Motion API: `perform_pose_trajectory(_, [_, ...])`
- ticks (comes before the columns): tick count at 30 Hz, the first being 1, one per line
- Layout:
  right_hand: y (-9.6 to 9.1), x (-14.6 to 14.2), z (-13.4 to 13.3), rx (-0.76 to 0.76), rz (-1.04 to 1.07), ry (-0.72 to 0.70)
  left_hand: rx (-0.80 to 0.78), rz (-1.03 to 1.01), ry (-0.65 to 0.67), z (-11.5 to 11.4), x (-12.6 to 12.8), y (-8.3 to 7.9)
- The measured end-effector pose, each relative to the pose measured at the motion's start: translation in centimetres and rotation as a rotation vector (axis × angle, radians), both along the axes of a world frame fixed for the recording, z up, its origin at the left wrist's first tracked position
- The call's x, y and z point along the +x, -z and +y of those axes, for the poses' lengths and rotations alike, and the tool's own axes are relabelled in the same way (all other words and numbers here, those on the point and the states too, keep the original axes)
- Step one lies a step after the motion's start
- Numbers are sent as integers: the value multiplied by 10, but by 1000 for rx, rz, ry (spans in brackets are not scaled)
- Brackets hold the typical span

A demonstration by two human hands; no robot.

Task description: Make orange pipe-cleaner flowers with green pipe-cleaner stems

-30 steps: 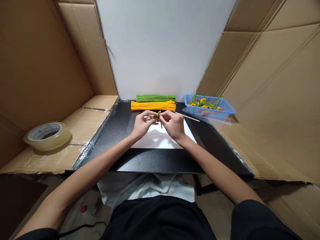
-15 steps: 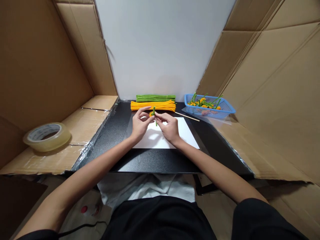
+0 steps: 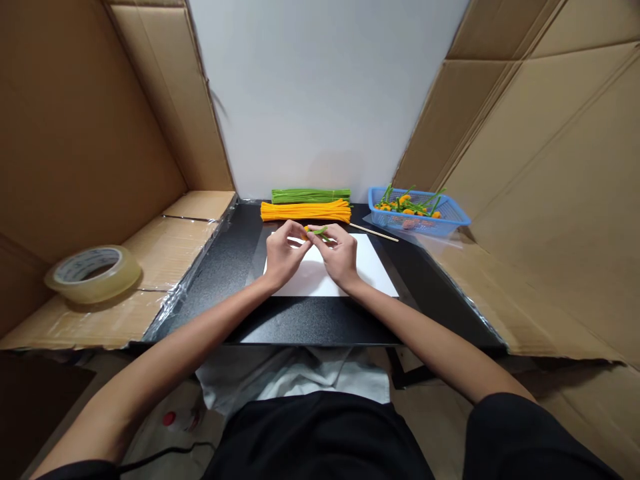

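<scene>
My left hand (image 3: pixel 281 252) and my right hand (image 3: pixel 341 252) meet over a white sheet (image 3: pixel 370 270) on the black table (image 3: pixel 235 260). Both pinch a small piece made of a green pipe cleaner (image 3: pixel 320 231) with an orange coil at its left end. The green stem lies nearly level between my fingertips. Behind my hands lies a bundle of orange pipe cleaners (image 3: pixel 306 211), and behind that a bundle of green ones (image 3: pixel 310 195).
A blue basket (image 3: pixel 453 215) at the back right holds several finished green and orange pieces. A thin wooden stick (image 3: pixel 374 233) lies beside it. A roll of clear tape (image 3: pixel 93 273) sits on cardboard at the left. Cardboard walls close in both sides.
The green stem stood upright half a second ago and now lies nearly level between my fingers. My hands have stayed over the white sheet.
</scene>
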State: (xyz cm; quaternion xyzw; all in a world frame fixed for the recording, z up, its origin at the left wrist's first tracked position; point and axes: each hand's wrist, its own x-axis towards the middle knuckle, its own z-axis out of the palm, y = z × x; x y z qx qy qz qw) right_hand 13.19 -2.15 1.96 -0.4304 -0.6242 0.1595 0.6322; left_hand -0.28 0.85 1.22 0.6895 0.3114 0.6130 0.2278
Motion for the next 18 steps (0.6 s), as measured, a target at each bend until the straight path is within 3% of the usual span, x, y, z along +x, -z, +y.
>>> perform_pose_trajectory(3, [-1,3,2,12,25,25,-72,-6,87,0,2,1])
perform_pose_trajectory(7, [-4,8,4,61,-56,51,-349,-204,344,7,5,3])
perform_pose_trajectory(9, [-5,8,3,85,-107,63,-429,-282,404,11,4,3])
perform_pose_trajectory(18, [-7,10,3,182,-129,111,-367,-280,449,10,4,1])
